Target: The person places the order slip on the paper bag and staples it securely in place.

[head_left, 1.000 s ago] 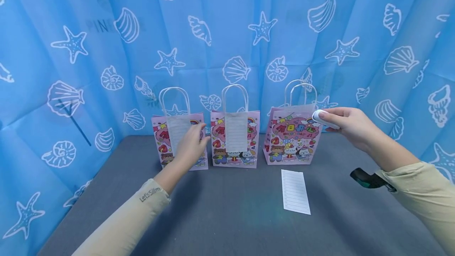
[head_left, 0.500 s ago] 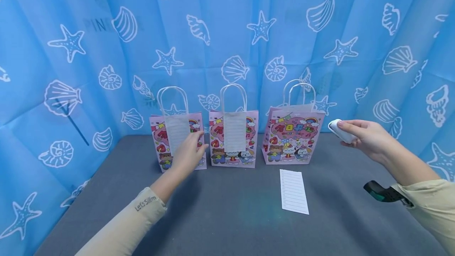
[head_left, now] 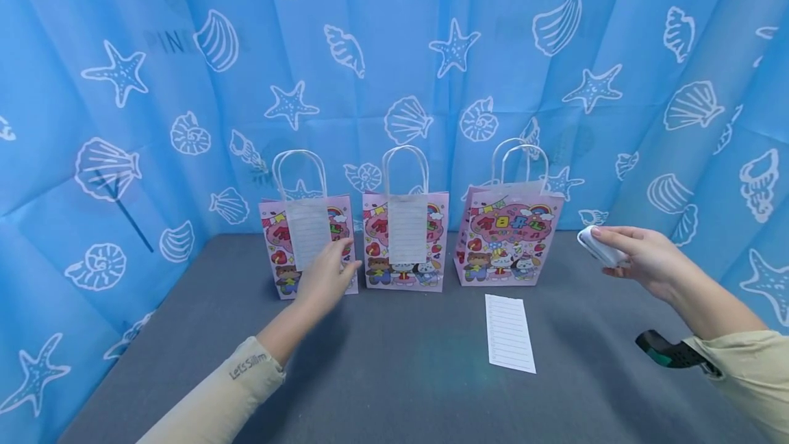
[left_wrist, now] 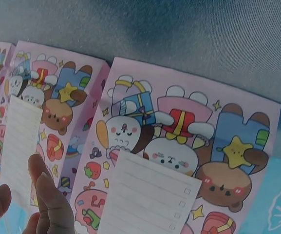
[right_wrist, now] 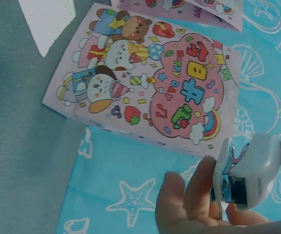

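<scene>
My right hand holds a small white mini stapler between thumb and fingers, in the air to the right of the right-hand gift bag. Its metal jaw shows in the right wrist view. Before the left gift bag is my left hand, thumb apart from the relaxed fingers and nothing between them. A lined paper strip hangs on the front of that bag, its lower end overlapped by my fingers in the head view. Another lined strip hangs on the middle gift bag.
A loose lined sheet lies on the grey table in front of the right bag. White twisted handles stand up from the bags. Behind them hangs a blue curtain with seashell and starfish prints.
My right hand has moved right and down with the stapler, away from the right bag's top edge. The left hand has drawn back slightly, downward. The bags stay in place.
</scene>
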{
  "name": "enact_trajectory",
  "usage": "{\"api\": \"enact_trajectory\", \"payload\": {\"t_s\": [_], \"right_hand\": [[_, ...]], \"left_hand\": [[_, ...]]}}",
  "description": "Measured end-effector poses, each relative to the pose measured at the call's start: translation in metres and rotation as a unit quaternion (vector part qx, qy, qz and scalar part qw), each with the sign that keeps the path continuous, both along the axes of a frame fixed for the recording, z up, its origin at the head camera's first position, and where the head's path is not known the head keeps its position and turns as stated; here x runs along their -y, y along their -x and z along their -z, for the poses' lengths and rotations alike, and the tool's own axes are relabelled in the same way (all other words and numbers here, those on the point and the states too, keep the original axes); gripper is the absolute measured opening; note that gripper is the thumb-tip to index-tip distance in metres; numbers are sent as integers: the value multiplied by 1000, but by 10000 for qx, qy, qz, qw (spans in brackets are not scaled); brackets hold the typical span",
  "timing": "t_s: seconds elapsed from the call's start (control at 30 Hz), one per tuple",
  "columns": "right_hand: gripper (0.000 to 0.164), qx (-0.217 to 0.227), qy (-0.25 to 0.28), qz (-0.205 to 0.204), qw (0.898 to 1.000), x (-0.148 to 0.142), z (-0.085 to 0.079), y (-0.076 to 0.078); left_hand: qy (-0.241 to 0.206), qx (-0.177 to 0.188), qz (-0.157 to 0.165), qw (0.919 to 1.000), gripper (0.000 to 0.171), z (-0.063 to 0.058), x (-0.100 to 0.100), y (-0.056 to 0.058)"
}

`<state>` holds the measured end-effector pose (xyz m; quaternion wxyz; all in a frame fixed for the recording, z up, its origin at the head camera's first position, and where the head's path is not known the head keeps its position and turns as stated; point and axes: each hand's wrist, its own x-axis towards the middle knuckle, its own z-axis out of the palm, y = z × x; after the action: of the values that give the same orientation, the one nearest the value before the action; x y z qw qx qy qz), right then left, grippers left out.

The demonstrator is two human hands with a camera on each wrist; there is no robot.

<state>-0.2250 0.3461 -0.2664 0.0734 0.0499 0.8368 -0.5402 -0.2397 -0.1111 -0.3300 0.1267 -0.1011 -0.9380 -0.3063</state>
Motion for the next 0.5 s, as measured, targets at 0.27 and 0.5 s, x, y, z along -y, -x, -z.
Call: {"api": "enact_trajectory", "payload": {"t_s": [0.27, 0.5], "right_hand": [[81, 171, 101, 69, 9998, -5, 14, 1], [82, 319, -39, 43, 9995, -10, 22, -2]], "left_hand": [[111, -30, 59, 9999, 47, 9, 2, -4], [114, 93, 34, 9999, 47, 15, 0, -8]]}}
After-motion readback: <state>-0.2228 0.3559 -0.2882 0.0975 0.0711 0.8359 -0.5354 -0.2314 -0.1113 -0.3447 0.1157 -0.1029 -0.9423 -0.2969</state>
